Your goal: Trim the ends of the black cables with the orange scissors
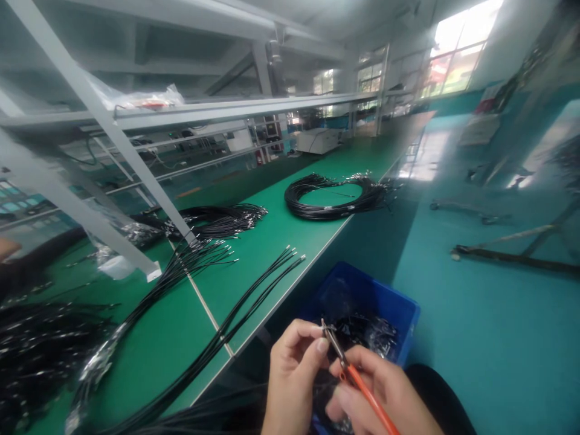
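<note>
Left hand point(296, 359) had thumb and index finger closed in a narrow pinch on a small part point(327, 328), its other fingers curled in; the right hand point(383, 386) was wrapped around pliers point(367, 389), fingers bent about the grips, with the metal nose at the part, close by the left thumb; whether the jaws gripped the part or only stood beside it, I could not tell; all this hung over a blue bin point(410, 320), just off the edge of the green table point(167, 338).

Likeliest trouble, I judged, was a nipped fingertip, since the nose worked so near the pinch; a slight twist of the right wrist could also set the jaws askew and mark the part; a weak pinch could let it slip, and it could then drop among the pieces point(369, 332) in the bin, where something so small would be hard to pick out.

As for looks, the part was tiny and slim, with a silvery glint, mostly covered by fingers and tool; the pliers had bright orange grips and a slender, dull grey nose slanting up and leftward; beyond them, black cables point(197, 361) with pale tips lay along the table, and a coil point(317, 211) rested farther off.
</note>
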Motion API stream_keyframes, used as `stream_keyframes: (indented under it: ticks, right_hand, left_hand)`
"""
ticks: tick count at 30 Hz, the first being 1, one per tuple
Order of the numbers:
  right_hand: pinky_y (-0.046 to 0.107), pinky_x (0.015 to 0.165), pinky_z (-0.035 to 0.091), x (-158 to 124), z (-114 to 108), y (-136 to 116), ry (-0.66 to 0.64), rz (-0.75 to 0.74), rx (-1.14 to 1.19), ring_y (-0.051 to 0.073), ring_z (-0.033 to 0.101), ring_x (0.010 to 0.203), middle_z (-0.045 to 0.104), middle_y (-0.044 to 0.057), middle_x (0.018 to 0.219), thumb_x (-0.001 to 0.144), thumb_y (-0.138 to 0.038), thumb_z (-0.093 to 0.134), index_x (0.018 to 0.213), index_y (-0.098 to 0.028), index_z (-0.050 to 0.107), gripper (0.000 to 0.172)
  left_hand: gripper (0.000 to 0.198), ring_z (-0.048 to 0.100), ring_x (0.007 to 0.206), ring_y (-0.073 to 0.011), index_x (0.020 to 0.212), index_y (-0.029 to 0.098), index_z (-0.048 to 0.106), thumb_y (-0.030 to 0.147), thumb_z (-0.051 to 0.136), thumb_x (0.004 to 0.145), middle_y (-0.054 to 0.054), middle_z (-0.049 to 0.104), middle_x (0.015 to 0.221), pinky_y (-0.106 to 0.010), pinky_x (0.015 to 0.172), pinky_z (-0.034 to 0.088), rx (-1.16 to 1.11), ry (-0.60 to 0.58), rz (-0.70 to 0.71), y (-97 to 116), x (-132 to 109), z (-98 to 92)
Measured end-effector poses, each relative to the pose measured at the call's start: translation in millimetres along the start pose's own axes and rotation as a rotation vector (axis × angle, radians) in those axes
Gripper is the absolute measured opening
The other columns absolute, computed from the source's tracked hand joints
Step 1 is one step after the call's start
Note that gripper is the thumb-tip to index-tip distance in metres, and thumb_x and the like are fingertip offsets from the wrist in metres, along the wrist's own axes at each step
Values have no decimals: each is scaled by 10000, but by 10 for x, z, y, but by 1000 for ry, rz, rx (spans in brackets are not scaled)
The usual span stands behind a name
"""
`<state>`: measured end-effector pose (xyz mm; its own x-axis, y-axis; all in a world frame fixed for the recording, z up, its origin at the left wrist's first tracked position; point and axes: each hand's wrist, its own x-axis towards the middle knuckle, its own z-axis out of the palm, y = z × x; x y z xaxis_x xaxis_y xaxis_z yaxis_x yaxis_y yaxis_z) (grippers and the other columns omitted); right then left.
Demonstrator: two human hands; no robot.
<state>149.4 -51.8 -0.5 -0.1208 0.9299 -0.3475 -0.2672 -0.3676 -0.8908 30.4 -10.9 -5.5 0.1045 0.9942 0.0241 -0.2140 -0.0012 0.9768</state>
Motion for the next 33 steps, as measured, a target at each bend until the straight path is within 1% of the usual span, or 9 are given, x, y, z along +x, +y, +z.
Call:
stream_keyframes:
  ticks: [2,7,13,18,22,25,28,31,33]
  right_hand:
    - [182,369,226,14,-2,-18,-7,20,0,36,356,325,654,21,545,653,-279,658,763,-166,538,199]
    - [172,350,261,44,-19,20,28,37,-83,41,371,325,667,14,554,671,-221,636,798,-168,538,169]
    - [152,303,232,83,-5,57,70,34,-116,33,351,294,631,-29,490,666,-170,620,766,-180,514,146]
    - [145,322,250,75,-31,15,30,70,-110,33,349,287,573,-63,412,683,-178,619,744,-192,497,137]
    - [144,334,241,37,-98,8,0,48,-80,40,387,313,589,-44,446,695,-253,625,763,-190,502,154]
    - [136,349,255,24,-131,17,-47,52,-75,50,432,356,587,-26,460,657,-269,652,753,-178,512,193]
    - [133,332,234,41,-132,27,-89,68,-87,38,388,331,578,-19,444,648,-270,658,737,-172,508,200]
    - [137,310,203,71,-125,44,-106,64,-61,21,327,290,586,-16,459,677,-325,653,761,-174,505,227]
    - [136,310,212,85,-126,60,-118,62,-30,19,332,285,595,-13,480,683,-356,658,777,-175,501,258]
  left_hand:
    - [78,528,554,-99,723,165,643,224,693,719,19,609,647,-200,554,434,35,-22,-11,-7,0,0]
    - [84,521,563,-104,728,161,648,236,686,725,16,603,645,-194,546,432,95,-21,7,-36,0,-7]
    - [62,517,579,-119,718,167,651,225,669,728,11,590,641,-201,552,426,202,18,61,-38,6,10]
    - [71,498,564,-121,714,174,646,241,654,735,15,577,632,-206,541,412,256,27,84,-43,13,12]
    - [86,473,534,-108,742,169,630,253,645,747,30,548,603,-197,515,399,252,55,57,-67,27,-1]
    - [92,483,531,-108,747,166,609,252,641,750,31,546,603,-198,513,409,241,67,40,-82,32,-4]
    - [89,502,534,-114,741,166,600,247,632,756,24,556,609,-206,520,424,248,56,42,-96,18,2]
    - [81,525,549,-124,743,167,602,243,626,759,11,577,629,-219,537,439,254,41,47,-114,-6,10]
    - [76,529,542,-122,743,171,606,243,626,759,10,584,635,-218,536,437,263,47,61,-125,-16,13]
